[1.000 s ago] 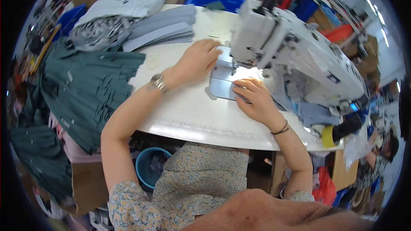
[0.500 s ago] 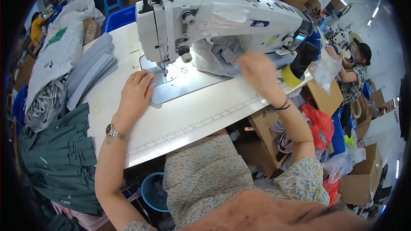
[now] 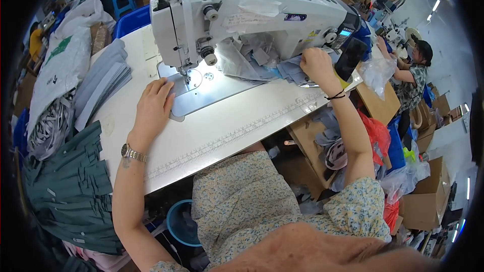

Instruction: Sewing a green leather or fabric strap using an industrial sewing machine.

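A white sewing machine (image 3: 262, 12) stands on the table before me, its presser foot (image 3: 187, 77) above the shiny metal plate (image 3: 204, 98). My left hand (image 3: 153, 102) lies with fingers stretched out, their tips at the plate's left edge beside the presser foot. Farther right, my right hand (image 3: 316, 64) is closed, knuckles up, at the edge of a pile of small grey fabric pieces (image 3: 292, 72). Its fingertips are hidden, so what they hold does not show. A clear plastic bag (image 3: 234, 63) with more grey pieces lies under the machine's arm.
Folded grey fabric (image 3: 103, 83) lies on the table's left end, and dark green garments (image 3: 65, 186) hang beside it. A dark phone-like object (image 3: 350, 59) stands right of my right hand. A printed ruler (image 3: 227, 138) runs along the front edge. A co-worker (image 3: 416, 73) sits at far right.
My right hand has moved right, from in front of the plastic bag to the grey pieces by the machine's base. My left hand stays by the presser foot. The whole view has shifted slightly.
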Tool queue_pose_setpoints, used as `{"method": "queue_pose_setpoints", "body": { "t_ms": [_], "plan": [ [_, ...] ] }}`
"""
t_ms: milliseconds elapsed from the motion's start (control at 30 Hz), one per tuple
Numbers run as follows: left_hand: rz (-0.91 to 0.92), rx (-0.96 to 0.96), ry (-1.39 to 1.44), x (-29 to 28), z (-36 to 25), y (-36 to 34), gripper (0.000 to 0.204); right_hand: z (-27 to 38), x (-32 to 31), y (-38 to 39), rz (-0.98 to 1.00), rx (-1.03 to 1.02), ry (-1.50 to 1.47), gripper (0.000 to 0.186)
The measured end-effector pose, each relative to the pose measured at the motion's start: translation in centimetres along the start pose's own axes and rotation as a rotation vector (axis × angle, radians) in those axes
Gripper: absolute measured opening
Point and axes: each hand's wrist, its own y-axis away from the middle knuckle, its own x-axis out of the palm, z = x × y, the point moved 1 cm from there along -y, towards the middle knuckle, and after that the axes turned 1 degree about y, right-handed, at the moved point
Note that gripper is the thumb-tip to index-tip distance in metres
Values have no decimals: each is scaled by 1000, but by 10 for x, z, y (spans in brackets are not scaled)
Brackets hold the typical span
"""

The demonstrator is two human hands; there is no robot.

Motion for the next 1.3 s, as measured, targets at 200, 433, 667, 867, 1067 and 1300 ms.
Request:
{"method": "queue_pose_setpoints", "body": {
  "t_ms": [200, 433, 667, 867, 1067, 1300],
  "plan": [
    [-8, 9, -19, 1, 2, 2, 27, -19, -18, 4, 74, 336, -808, 16],
    [-132, 113, 173, -9, -10, 0, 23, 114, -48, 48, 250, 50, -1115, 9],
    [48, 187, 214, -38, -60, 13, 28, 237, -29, 39, 196, -185, -1055, 6],
    [246, 153, 14, -39, -60, 57, 48, 221, -29, 44, -83, -319, -1026, 15],
    [360, 233, -219, -57, -38, 49, 49, 126, -24, 19, -378, -147, -552, 17],
    [253, 348, -172, -41, -50, 19, 42, 116, 2, 3, -283, 52, -963, 3]
  ]
}}
